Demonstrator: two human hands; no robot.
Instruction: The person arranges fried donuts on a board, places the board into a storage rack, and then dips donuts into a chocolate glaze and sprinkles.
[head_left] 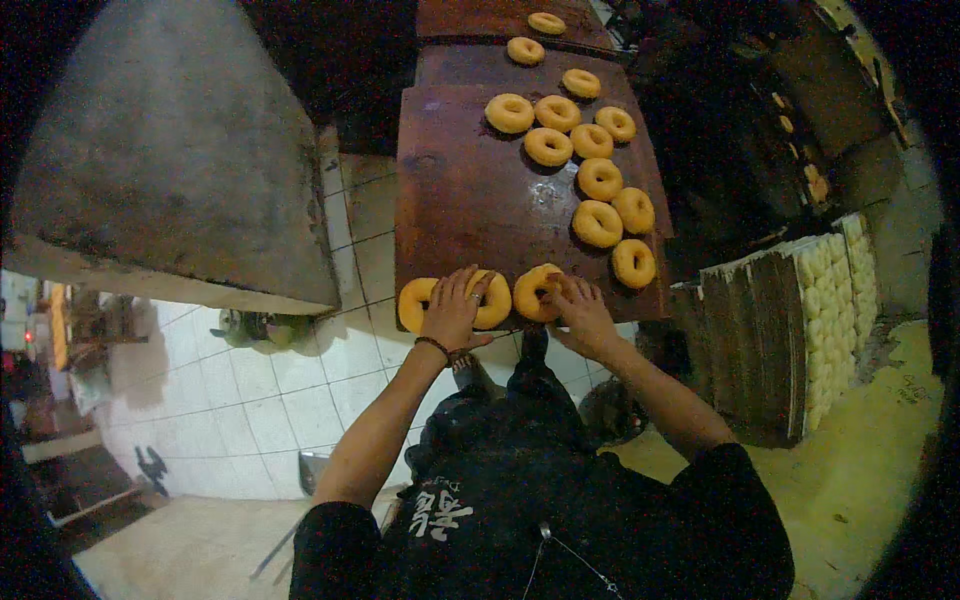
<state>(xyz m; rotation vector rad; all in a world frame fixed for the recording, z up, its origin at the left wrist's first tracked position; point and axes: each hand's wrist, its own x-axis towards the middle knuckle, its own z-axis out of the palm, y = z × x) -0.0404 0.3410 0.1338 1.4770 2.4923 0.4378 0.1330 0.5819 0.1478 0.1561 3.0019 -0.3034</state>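
Observation:
At the near edge of a brown wooden board, my left hand lies palm down with its fingers stretched forward between two golden ring doughnuts. It partly covers the left doughnut and touches the right one. Just beside these, my right hand has its fingers bent over the right side of another ring doughnut, pressing on it near the hole. My right thumb is hard to make out. More doughnuts lie loose along the board's right half, among them one beyond my right hand.
A big grey block-like surface stands to the left, above white floor tiles. On the right, stacked boards have rows of pale dough rings at their side. Further doughnuts sit at the far end.

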